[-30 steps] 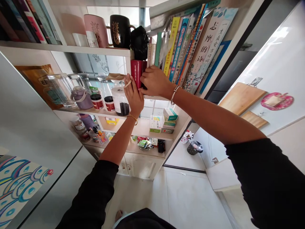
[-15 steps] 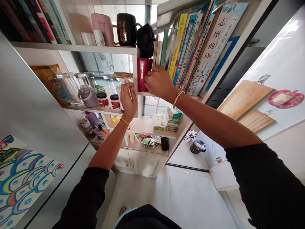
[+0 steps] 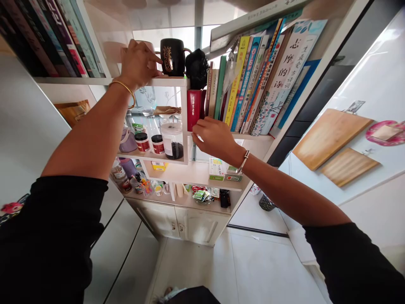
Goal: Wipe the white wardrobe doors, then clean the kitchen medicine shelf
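Note:
My left hand (image 3: 139,63) is raised at the upper shelf, in front of the pink mug (image 3: 146,43), which it mostly hides. Its fingers are loosely bent and apart, pointing towards the black mug (image 3: 172,57) with a gold pineapple. Whether they touch the pink mug I cannot tell. My right hand (image 3: 217,138) is at the shelf edge just below the thick red book (image 3: 194,110). Its fingers are bent, with a gap between thumb and forefinger, and nothing shows in it. A black plastic-wrapped bundle (image 3: 196,69) sits above the red book.
Upright books (image 3: 243,84) fill the right compartment, including a leaning white one (image 3: 292,76). Below the mugs stand a clear jar (image 3: 172,141), red jars with black lids (image 3: 142,142) and a lilac bottle (image 3: 127,141). Medicine boxes (image 3: 217,169) lie lower. Cutting boards (image 3: 332,135) hang at right.
My left hand has moved up and left, from beside the jar shelf to the mugs. My right hand has slid down from the red book's side to its lower edge. The view has shifted slightly.

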The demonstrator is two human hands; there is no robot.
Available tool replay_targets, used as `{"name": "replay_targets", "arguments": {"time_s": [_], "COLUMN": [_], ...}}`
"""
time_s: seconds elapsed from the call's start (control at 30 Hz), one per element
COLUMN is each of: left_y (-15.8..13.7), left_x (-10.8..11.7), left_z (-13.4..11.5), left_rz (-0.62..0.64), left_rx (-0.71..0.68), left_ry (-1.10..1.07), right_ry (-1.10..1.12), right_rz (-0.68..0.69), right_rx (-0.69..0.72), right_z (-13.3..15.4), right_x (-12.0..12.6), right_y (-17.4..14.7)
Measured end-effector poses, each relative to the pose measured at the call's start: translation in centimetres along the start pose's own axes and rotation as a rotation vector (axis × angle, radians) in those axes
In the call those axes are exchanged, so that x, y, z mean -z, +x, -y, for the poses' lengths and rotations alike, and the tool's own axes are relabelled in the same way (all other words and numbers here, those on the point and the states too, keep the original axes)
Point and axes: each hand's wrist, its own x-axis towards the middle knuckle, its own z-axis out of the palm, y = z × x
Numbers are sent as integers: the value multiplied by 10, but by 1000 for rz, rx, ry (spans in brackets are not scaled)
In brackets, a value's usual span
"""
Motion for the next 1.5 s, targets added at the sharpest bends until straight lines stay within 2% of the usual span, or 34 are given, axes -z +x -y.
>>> {"name": "replay_targets", "arguments": {"time_s": [0.1,0.13,0.17,0.23,0.3,0.33,0.37,0.4,0.43,0.47,0.53,0.6,0.67,0.7,0.73,0.8,0.9,1.03,1.17,1.3,1.43,1.5], "left_y": [-3,-5,-10,-31,-81,-118,-162,-213,-269,-326,-441,-547,-638,-678,-713,-770,-831,-899,-964,-1032,-1103,-1133], "left_x": [5,8,11,12,2,-9,-22,-38,-54,-70,-91,-94,-76,-62,-45,-7,46,112,172,224,261,272], "left_z": [0,-3,-8,-20,-39,-51,-65,-80,-96,-114,-153,-192,-229,-247,-265,-302,-351,-390,-403,-394,-382,-378], "left_rz": [91,61,-12,-264,-569,-680,-700,-667,-500,-413,-300,-237,-260,-253,-261,-288,-360,-413,-379,-251,-68,27], "left_rx": [-38,-50,-65,-94,-64,7,106,200,331,412,537,767,989,1177,1361,1596,1756,1878,1968,2084,2215,2253], "left_ry": [157,148,124,55,-47,-105,-150,-191,-256,-265,-271,-265,-173,-136,-90,14,210,463,640,678,632,594], "right_ry": [29,45,67,134,248,328,421,526,632,731,899,1039,1172,1236,1296,1394,1469,1478,1457,1446,1343,1278], "right_rz": [3,-3,-12,-47,-94,-115,-129,-133,-123,-97,-1,150,319,401,478,621,806,975,1099,1149,1111,1124], "right_rx": [-43,-64,-83,-105,-96,-88,-80,-76,-83,-95,-151,-207,-224,-223,-219,-209,-168,0,164,386,718,819], "right_z": [-4,-6,-8,-8,0,8,18,29,42,56,84,112,140,154,168,195,236,296,367,461,567,620], "right_x": [-5,-6,-6,-9,-15,-21,-28,-37,-48,-61,-88,-116,-140,-149,-157,-167,-174,-167,-142,-110,-81,-74], "right_y": [-9,-12,-16,-28,-51,-66,-84,-104,-126,-148,-190,-228,-260,-274,-287,-309,-333,-343,-343,-341,-347,-354]}}
